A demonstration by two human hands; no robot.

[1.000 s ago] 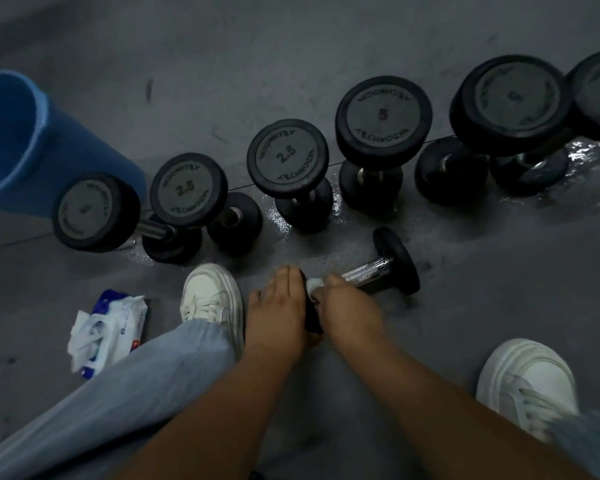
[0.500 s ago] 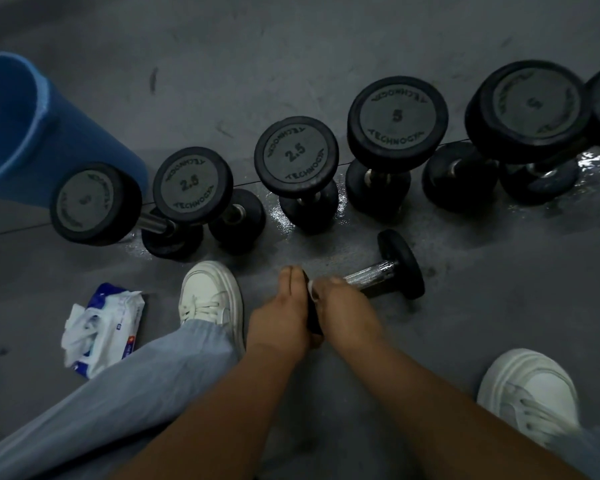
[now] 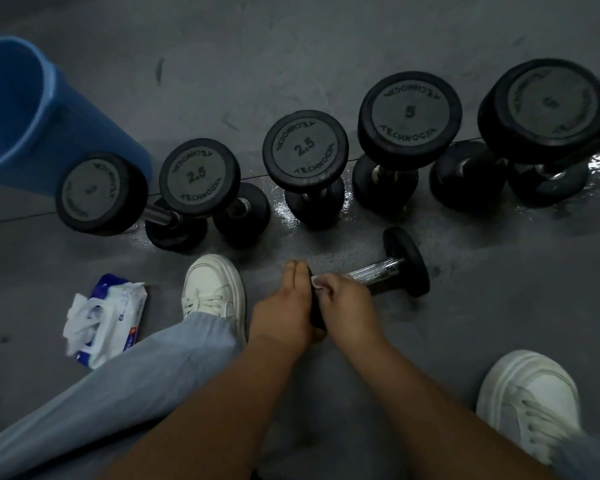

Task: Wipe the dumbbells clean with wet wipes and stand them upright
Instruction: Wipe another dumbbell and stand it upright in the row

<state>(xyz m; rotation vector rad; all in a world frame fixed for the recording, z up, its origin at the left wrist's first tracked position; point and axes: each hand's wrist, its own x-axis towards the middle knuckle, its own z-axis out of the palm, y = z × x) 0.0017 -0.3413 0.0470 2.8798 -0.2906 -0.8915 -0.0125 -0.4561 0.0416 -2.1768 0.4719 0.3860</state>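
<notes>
A small black dumbbell (image 3: pixel 404 260) lies on its side on the grey floor, its chrome handle pointing at me. My left hand (image 3: pixel 284 308) lies against the outer face of its near head, fingers straight. My right hand (image 3: pixel 343 299) pinches a white wet wipe (image 3: pixel 317 280) against the inner side of that head, by the handle. Behind it several black dumbbells stand upright in a row, among them a 2.5 one (image 3: pixel 305 147) and a 5 one (image 3: pixel 409 114). The near head is mostly hidden by my hands.
A blue bucket (image 3: pixel 25 112) stands at the far left. An open pack of wet wipes (image 3: pixel 106 320) lies on the floor left of my left shoe (image 3: pixel 212 289). My right shoe (image 3: pixel 530 400) is at the lower right. The floor around the row shines wet.
The hands stay on the near head of the lying dumbbell; the wipe in my right hand has shifted slightly along it. The dumbbell itself has not moved.
</notes>
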